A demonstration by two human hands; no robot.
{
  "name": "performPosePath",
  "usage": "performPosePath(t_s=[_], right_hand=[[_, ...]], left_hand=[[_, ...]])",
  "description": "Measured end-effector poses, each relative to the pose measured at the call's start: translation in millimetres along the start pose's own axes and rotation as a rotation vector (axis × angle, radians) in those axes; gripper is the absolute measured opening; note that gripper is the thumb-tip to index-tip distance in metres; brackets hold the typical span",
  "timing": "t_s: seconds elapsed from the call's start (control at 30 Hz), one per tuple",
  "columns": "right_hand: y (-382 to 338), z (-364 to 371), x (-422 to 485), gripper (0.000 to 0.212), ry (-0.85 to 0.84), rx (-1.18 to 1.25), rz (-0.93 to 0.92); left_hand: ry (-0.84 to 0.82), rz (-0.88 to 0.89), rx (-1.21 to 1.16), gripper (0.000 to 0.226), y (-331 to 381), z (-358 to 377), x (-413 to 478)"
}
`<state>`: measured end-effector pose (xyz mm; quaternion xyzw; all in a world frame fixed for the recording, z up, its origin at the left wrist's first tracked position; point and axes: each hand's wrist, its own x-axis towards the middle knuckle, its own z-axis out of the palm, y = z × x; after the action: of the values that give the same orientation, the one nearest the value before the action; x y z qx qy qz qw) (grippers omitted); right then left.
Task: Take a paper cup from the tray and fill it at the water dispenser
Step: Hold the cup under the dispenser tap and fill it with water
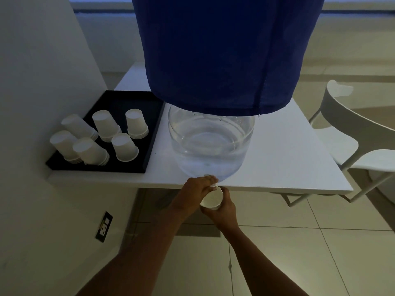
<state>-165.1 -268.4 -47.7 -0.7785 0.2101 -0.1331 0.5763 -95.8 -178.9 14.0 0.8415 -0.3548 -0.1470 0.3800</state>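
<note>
A clear water dispenser jug (210, 144) under a dark blue cloth cover (222, 52) stands on the white table (284, 159). Its small white tap (210, 177) sits at the table's front edge. My left hand (195, 190) is closed on the tap. Just below the tap my right hand (223, 207) holds an upright white paper cup (212, 199) from underneath. A black tray (147, 144) at the table's left carries several upside-down stacks of white paper cups (125, 147).
A grey wall (42, 82) borders the tray on the left, with a wall socket (104, 226) low down. A white chair (350, 133) stands to the table's right. Tiled floor (299, 253) lies below my arms.
</note>
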Motion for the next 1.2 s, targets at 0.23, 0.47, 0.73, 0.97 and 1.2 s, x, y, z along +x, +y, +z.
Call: performPosePath(t_s=[0.23, 0.47, 0.73, 0.97, 1.2], right_hand=[[1, 4, 2, 0.067, 0.019, -0.037, -0.009], [1, 4, 3, 0.07, 0.015, -0.03, -0.001], [2, 5, 3, 0.07, 0.021, -0.033, -0.005], [3, 5, 3, 0.07, 0.022, -0.026, -0.003], [3, 4, 2, 0.068, 0.022, -0.013, -0.002]], left_hand=[[0.061, -0.041, -0.041, 0.03, 1, -1, 6], [0.081, -0.059, -0.012, 0.026, -3, -2, 13], [0.089, -0.054, -0.006, 0.027, -4, 0, 12], [0.087, -0.051, 0.003, 0.027, -3, -2, 12], [0.094, -0.07, -0.008, 0.028, -3, -1, 12]])
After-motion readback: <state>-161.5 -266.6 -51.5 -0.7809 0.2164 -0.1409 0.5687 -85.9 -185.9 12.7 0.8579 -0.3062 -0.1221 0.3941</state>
